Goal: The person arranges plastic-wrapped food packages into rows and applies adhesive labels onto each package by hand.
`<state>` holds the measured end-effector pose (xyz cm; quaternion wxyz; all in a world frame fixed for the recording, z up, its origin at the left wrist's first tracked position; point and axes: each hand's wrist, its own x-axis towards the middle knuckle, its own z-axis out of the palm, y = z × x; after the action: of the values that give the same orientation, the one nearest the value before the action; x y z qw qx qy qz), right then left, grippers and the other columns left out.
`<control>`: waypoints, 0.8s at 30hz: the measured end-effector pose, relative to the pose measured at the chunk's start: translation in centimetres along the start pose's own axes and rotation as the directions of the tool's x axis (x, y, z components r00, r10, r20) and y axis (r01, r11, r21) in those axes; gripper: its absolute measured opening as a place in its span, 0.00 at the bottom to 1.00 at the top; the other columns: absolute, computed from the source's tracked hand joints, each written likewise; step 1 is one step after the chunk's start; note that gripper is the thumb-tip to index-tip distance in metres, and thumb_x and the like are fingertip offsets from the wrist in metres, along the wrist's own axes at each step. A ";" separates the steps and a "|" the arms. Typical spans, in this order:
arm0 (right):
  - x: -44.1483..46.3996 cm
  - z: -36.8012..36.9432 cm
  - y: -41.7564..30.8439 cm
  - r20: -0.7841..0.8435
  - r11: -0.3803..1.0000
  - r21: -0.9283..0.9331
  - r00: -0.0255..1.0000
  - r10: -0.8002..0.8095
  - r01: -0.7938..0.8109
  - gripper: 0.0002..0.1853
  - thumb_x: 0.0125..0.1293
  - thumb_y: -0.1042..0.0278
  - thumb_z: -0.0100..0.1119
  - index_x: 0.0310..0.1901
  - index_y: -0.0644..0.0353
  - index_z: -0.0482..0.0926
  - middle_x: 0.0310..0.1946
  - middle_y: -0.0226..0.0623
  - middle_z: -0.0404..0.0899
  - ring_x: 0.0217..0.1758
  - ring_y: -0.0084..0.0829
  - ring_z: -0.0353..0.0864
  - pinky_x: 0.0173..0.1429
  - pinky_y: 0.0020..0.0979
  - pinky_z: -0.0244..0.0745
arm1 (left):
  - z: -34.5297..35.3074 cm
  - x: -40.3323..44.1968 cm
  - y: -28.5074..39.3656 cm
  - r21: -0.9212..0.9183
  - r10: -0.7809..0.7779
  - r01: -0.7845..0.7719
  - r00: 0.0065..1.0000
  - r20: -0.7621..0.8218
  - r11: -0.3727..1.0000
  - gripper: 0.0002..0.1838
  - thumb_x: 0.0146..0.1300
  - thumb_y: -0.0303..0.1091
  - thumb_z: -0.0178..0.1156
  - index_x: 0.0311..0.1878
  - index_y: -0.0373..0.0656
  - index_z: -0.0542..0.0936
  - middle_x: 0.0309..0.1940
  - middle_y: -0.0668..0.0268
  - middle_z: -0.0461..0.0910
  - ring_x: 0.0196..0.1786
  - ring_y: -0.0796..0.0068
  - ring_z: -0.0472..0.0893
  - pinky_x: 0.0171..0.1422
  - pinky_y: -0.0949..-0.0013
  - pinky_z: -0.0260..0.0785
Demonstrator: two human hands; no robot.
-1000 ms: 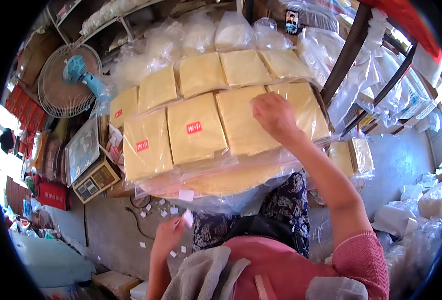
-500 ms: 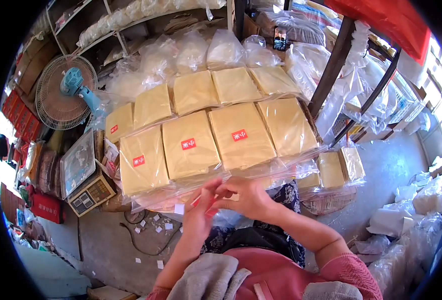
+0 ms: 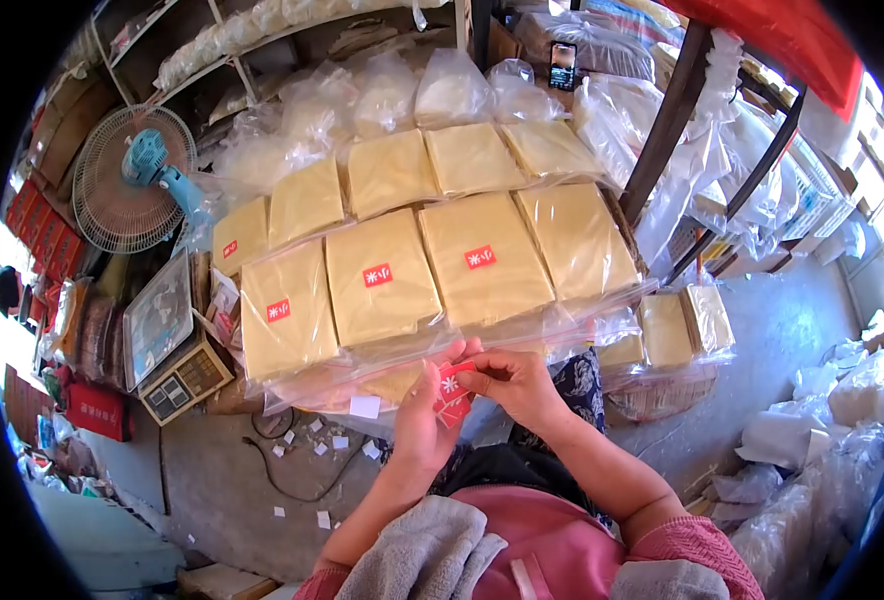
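Observation:
Several red labels (image 3: pixel 450 408) with white characters lie fanned in my left hand (image 3: pixel 417 428), whose fingers curl round them. My right hand (image 3: pixel 518 384) pinches the upper edge of the top label between thumb and fingertips. Just beyond both hands are stacks of yellowish sheets in clear plastic bags, set in two rows. In the front row, the left package (image 3: pixel 287 340), the second package (image 3: pixel 377 310) and the third package (image 3: pixel 487 290) each bear a red label. No label shows on the right-hand front package (image 3: pixel 574 245). A white paper square (image 3: pixel 365 407) lies at the near edge.
A fan (image 3: pixel 134 178) and a weighing scale (image 3: pixel 177 340) stand at the left. Behind the rows are stuffed clear bags (image 3: pixel 452 92) and a phone (image 3: pixel 562 66). A dark post (image 3: pixel 668 125) rises at the right. Paper scraps and a cable (image 3: pixel 282 488) lie on the floor.
The red labels have come into plain view, fanned in my left hand. My right hand has shifted slightly right and now pinches the top label.

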<state>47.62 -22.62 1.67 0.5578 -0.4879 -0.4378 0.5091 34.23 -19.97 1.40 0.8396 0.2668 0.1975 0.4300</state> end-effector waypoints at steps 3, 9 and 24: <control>-0.2 -0.7 -0.9 -0.100 0.973 -0.205 0.986 -0.130 0.108 0.09 0.59 0.74 0.59 0.41 0.65 0.79 0.28 0.29 0.79 0.31 0.15 0.74 0.35 0.19 0.71 | 0.4 0.1 -0.1 -0.033 0.067 -0.069 0.995 -0.069 0.997 0.23 0.69 0.45 0.42 0.58 0.36 0.67 0.57 0.56 0.68 0.58 0.66 0.69 0.61 0.64 0.61; 0.4 -1.8 -1.5 -0.128 0.990 0.137 0.992 -0.015 0.032 0.15 0.61 0.74 0.56 0.50 0.66 0.73 0.32 0.30 0.78 0.33 0.17 0.74 0.38 0.19 0.69 | 1.0 -0.2 0.2 0.449 0.103 -0.045 0.989 -0.105 0.893 0.15 0.66 0.38 0.51 0.47 0.35 0.74 0.31 0.64 0.76 0.30 0.78 0.75 0.35 0.75 0.67; -0.1 -1.7 -0.3 -0.061 0.979 0.184 0.993 0.099 -0.086 0.12 0.60 0.73 0.59 0.45 0.67 0.75 0.32 0.34 0.79 0.33 0.20 0.76 0.37 0.20 0.70 | 0.8 -0.4 0.1 0.720 0.190 -0.085 0.979 -0.066 0.689 0.07 0.63 0.32 0.55 0.38 0.37 0.76 0.26 0.69 0.76 0.26 0.83 0.74 0.31 0.80 0.65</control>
<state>49.31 -22.89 1.75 0.5905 -0.4726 -0.3467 0.5548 34.37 -20.48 2.10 0.6204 0.5552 0.3845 0.3988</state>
